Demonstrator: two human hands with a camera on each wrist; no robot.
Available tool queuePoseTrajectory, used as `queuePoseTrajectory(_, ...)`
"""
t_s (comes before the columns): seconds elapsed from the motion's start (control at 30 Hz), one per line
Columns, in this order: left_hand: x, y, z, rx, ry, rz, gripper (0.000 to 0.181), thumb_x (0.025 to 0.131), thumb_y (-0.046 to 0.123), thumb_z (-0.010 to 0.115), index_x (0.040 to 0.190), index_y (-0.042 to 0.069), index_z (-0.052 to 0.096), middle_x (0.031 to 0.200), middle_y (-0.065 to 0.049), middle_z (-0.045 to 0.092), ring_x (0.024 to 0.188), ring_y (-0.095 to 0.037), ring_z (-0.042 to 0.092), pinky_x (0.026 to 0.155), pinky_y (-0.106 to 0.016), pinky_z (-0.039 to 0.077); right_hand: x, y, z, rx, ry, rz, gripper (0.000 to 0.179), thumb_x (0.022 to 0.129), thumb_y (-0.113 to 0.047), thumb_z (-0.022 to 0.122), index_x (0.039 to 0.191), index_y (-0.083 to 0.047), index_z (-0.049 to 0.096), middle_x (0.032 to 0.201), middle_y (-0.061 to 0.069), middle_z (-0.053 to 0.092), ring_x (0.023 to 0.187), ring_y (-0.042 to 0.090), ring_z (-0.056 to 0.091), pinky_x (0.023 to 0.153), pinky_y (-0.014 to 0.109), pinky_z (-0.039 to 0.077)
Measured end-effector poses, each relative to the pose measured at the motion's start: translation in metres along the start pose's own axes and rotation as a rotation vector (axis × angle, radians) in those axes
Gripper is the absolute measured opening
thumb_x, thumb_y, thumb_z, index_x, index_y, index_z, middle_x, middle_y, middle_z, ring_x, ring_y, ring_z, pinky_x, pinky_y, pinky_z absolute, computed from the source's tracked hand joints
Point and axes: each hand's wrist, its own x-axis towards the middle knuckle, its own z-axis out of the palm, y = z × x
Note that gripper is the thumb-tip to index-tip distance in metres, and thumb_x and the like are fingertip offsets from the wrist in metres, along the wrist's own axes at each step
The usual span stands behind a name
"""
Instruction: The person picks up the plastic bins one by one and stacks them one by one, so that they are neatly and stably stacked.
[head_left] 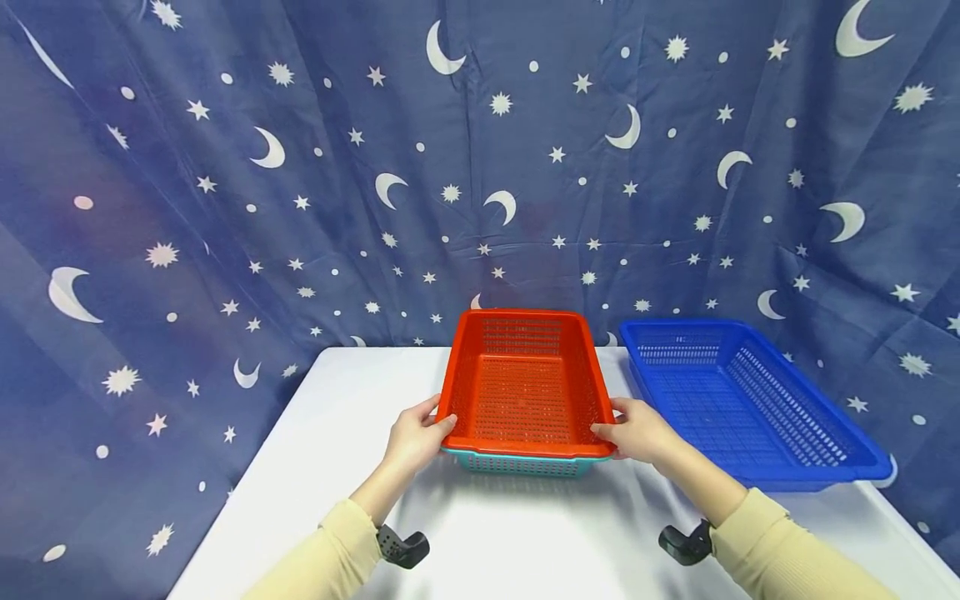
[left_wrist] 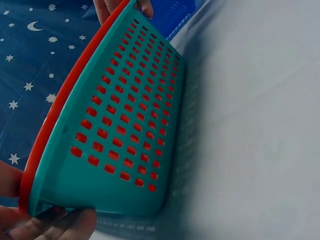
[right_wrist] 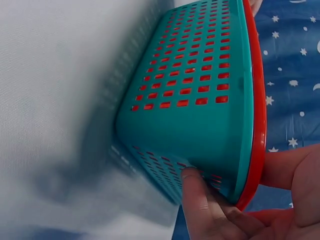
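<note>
Pale yellow sleeves lie nearest the camera. Left hand grips the left rims of a red basket nested in a green basket, over the table; right hand grips the right rims, beside a blue basket.

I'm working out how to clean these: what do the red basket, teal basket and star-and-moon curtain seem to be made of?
Red basket: probably moulded plastic, fairly glossy; light glints along its rim.
Teal basket: likely plastic too, smooth with a soft sheen; regular rectangular holes suggest moulding.
Star-and-moon curtain: apparently fabric, mostly matte; it shows soft folds, though the fibre can't be told.
</note>
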Motion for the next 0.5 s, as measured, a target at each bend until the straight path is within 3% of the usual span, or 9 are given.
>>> queuePoseTrajectory(0.33,-0.0043,0.0028,0.0069,0.019,0.045,0.005,0.058,0.094,0.011,0.069,0.148,-0.001,0.052,0.116,-0.025,0.07,0.085,-0.024,0.074,0.063,-0.034,0.061,0.0011,0.001,-0.0062,0.122,-0.018,0.02,0.058,0.094,-0.007,0.067,0.144,0.013,0.046,0.102,0.022,0.069,0.079,0.025,0.071,0.068,0.041,0.062)
queuePoseTrajectory(0.5,-0.0069,0.0044,0.0053,0.072,0.05,-0.006,0.056,0.094,0.009,0.068,0.146,-0.003,0.052,0.109,-0.022,0.071,0.078,-0.022,0.072,0.06,-0.035,0.06,0.0021,0.0047,-0.0048,0.111,-0.045,0.023,0.064,0.096,-0.012,0.068,0.149,0.011,0.041,0.104,0.021,0.07,0.08,0.024,0.071,0.068,0.041,0.062)
